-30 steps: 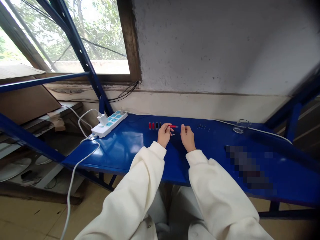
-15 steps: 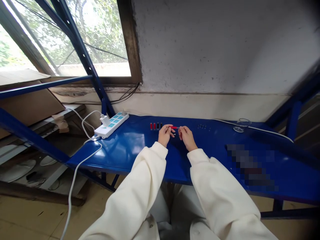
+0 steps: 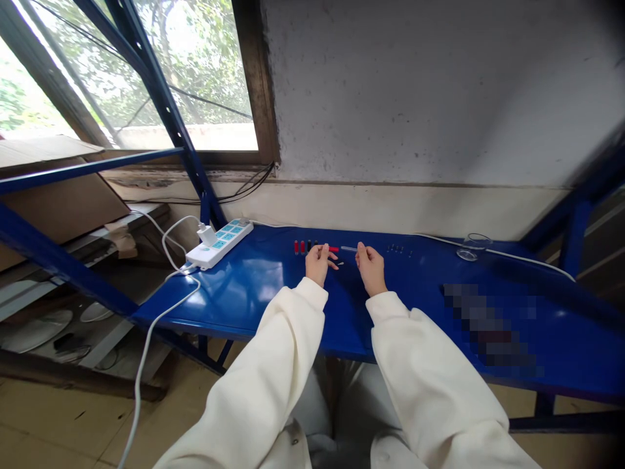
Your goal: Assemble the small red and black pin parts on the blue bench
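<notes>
Pinched in the fingers of my left hand [image 3: 318,264] is a small red tube [image 3: 334,249] that points right. My right hand [image 3: 370,267] grips a thin, pale see-through or metallic rod [image 3: 348,247] by its right end. The rod's free end faces the red tube, with a narrow gap between them. Just beyond my left hand, short red tubes [image 3: 299,247] and black tubes [image 3: 309,245] stand in a row on the blue table [image 3: 263,299]. A tiny pale piece [image 3: 340,262] shows by my left fingertips; whether it lies on the table or is held, I cannot tell.
Several tiny pieces [image 3: 398,248] lie right of my right hand. Further right is a clear round glass or dish [image 3: 467,255] beside a white cable. A white power strip [image 3: 209,252] sits at the table's left end. A blurred patch covers something at right.
My hands have drawn slightly apart. The thin rod, which met the red tube's end before, is now separate from it and shows more of its length.
</notes>
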A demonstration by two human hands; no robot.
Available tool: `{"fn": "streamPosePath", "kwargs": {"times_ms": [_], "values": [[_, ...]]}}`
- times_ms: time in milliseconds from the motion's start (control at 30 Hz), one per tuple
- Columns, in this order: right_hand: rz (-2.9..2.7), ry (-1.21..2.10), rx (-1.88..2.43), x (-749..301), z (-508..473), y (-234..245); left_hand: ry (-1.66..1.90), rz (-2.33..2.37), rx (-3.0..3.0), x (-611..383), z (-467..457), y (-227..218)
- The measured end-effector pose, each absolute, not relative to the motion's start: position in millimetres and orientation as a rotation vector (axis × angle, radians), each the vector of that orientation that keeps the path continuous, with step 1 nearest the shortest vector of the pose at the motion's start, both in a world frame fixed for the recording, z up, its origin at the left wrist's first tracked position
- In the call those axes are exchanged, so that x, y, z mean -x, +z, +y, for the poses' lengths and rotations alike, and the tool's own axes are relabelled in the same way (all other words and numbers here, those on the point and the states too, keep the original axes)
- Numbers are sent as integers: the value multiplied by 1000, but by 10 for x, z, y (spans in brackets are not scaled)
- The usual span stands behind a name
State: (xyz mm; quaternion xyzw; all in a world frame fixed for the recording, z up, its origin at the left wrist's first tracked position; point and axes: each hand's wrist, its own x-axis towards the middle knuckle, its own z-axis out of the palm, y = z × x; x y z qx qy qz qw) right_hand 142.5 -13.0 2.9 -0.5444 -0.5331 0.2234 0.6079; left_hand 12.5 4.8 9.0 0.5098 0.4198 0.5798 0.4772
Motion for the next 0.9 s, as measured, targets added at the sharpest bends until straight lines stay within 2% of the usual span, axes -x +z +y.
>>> {"fn": "streamPosePath", "kwargs": {"times_ms": [167,367,700,900], "values": [[-1233,605,1211,-1393,-133,63,1308,965,-1281,-142,9,125],[-1420,815,1181,-1325,-151,42,1404,948,-1286,-135,26,109],[-1501,852,1111,-1331,-137,22,1374,938,-1387,-128,34,78],[-1628,730,1156,-1372,-142,18,1307,947,-1332,-139,53,61]]}}
